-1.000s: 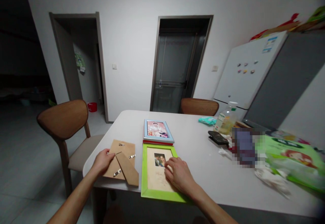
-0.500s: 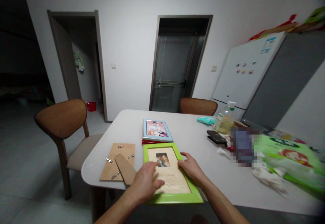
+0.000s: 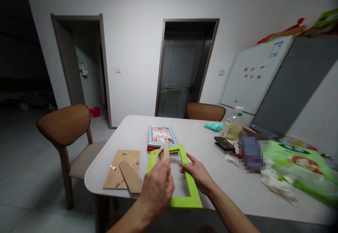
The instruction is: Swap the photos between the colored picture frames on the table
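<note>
Your left hand [image 3: 157, 184] grasps the photo insert [image 3: 161, 154], fingers clenched on it, tilted over the green frame [image 3: 194, 187]; your right hand [image 3: 199, 173] grips the frame's right side, fingers curled around it; the backboard [image 3: 126, 169] lies on the tabletop [image 3: 208, 148], left of the green frame.

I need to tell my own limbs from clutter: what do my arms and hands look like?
Left hand and right hand are human, ungloved, with no visible ring, watch or band. The visible forearms are bare; no sleeve shows.
</note>
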Demonstrator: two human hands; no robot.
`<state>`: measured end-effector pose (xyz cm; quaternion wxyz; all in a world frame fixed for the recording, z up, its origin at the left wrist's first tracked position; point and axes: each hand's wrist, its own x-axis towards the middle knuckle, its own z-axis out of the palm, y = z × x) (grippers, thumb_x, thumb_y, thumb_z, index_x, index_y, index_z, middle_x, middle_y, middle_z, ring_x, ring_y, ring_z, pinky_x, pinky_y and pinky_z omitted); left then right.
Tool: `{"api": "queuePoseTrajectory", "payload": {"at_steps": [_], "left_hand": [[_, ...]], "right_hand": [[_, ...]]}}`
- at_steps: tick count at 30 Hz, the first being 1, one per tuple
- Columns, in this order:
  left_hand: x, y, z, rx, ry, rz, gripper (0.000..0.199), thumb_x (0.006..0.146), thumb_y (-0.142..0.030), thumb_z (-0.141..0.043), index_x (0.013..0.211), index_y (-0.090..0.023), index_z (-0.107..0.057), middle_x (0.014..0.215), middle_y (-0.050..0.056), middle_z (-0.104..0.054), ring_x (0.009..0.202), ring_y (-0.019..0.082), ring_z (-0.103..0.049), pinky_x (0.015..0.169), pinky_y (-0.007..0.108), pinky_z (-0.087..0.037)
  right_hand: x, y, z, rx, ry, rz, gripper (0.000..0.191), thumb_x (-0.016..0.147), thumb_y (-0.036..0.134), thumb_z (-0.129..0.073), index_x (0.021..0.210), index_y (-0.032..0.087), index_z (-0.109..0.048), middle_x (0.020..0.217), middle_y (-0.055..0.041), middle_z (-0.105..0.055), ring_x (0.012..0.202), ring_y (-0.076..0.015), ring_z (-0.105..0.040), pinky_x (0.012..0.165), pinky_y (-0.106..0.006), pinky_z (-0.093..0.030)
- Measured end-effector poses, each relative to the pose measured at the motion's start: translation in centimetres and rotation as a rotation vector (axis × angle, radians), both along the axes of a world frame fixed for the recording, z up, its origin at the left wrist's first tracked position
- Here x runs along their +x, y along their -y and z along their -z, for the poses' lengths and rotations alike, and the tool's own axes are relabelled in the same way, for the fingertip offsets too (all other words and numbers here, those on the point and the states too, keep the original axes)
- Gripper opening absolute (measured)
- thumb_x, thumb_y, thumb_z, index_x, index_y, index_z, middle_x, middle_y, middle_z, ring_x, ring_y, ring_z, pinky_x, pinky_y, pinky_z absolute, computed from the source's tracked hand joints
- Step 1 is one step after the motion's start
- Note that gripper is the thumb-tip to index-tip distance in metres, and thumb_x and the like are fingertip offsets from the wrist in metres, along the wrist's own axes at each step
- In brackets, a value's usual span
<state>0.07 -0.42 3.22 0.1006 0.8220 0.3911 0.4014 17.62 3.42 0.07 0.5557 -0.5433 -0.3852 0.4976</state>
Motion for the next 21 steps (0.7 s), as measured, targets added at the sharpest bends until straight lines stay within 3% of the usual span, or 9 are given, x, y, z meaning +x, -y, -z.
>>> {"api": "queuePoseTrajectory", "payload": {"at_steps": [4, 9, 14, 21], "left_hand": [[-4.7, -1.2, 0.3, -0.123, 0.171, -0.258, 0.039, 0.070, -0.016, -0.041, 0.108, -0.017, -0.044, 0.067, -0.002, -0.050, 0.061, 0.014, -0.051, 0.062, 0.027, -0.043], [-9.0, -2.5, 4.1, -0.351, 0.297, -0.346, 0.036, 0.066, -0.021, -0.042, 0.102, -0.016, -0.047, 0.058, -0.006, -0.045, 0.055, 0.015, -0.051, 0.054, 0.024, -0.040], [-10.0, -2.8, 6.7, -0.433, 0.138, -0.374, 0.036, 0.068, -0.015, -0.039, 0.103, -0.016, -0.044, 0.059, -0.006, -0.047, 0.055, 0.014, -0.053, 0.055, 0.022, -0.039], [-10.0, -2.1, 6.8, -0.356, -0.160, -0.405, 0.032, 0.071, -0.014, -0.041, 0.102, -0.017, -0.048, 0.080, 0.003, -0.059, 0.077, 0.017, -0.057, 0.066, 0.024, -0.041]], "right_hand": [[1.6, -0.5, 1.3, -0.029, 0.199, 0.061, 0.074, 0.056, 0.022, -0.060, 0.124, 0.009, -0.033, 0.050, 0.0057, -0.053, 0.042, -0.0086, -0.046, 0.042, -0.019, -0.033], [3.0, -1.1, 3.4, -0.088, 0.577, 0.096, 0.051, 0.063, 0.022, -0.048, 0.112, 0.008, -0.050, 0.050, 0.0028, -0.055, 0.042, -0.0098, -0.046, 0.044, -0.021, -0.033], [3.6, -1.6, 4.2, -0.083, 1.027, 0.124, 0.043, 0.065, 0.025, -0.044, 0.103, 0.009, -0.058, 0.064, -0.0043, -0.062, 0.059, -0.0153, -0.056, 0.054, -0.023, -0.037], [3.6, -1.7, 4.3, -0.090, 1.251, 0.082, 0.040, 0.068, 0.026, -0.042, 0.100, 0.010, -0.059, 0.084, -0.0104, -0.065, 0.076, -0.0204, -0.058, 0.068, -0.027, -0.039]]}}
